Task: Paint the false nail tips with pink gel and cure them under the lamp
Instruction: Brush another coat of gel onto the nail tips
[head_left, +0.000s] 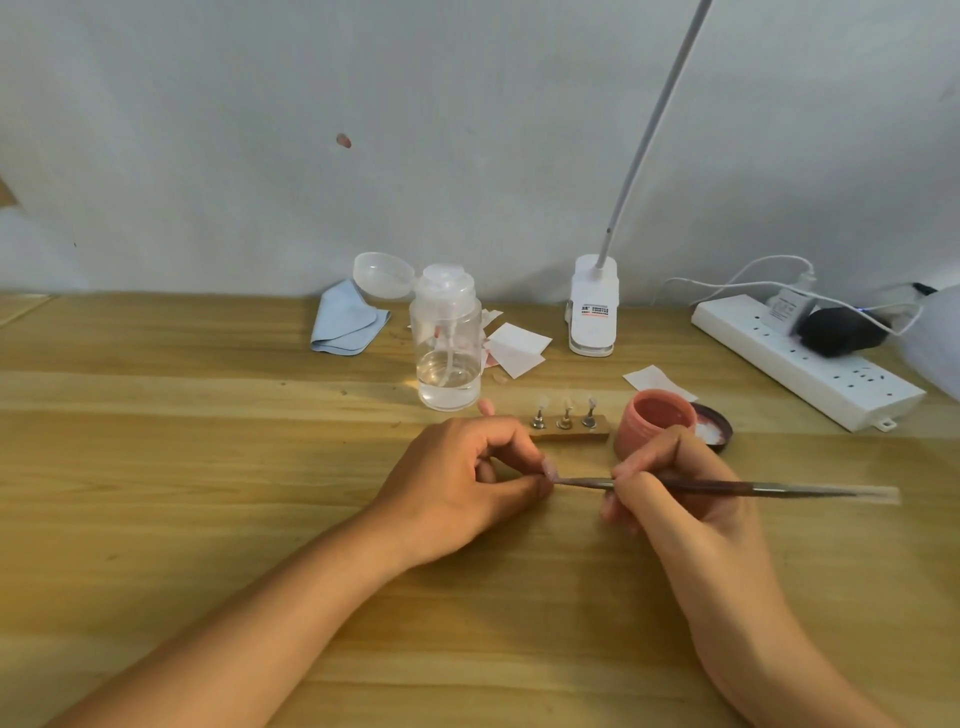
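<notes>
One open jar (631, 437) holds pink gel (666, 409) (bottle (448, 338) seemingly third-full).

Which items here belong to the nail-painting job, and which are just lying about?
Job: left hand pinching a nail tip, right hand holding the brush, pink gel jar, tip stand, clip lamp.
Lying about: pump bottle, blue cloth, paper squares, power strip.

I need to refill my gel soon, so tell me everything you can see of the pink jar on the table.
The pink jar is a round pot, plastic by its look, standing upright and open on the wooden table, with pink gel inside. A dark lid lies behind it to the right, the nail-tip holder to its left. The right hand hides its lower front; contact cannot be told.
</notes>
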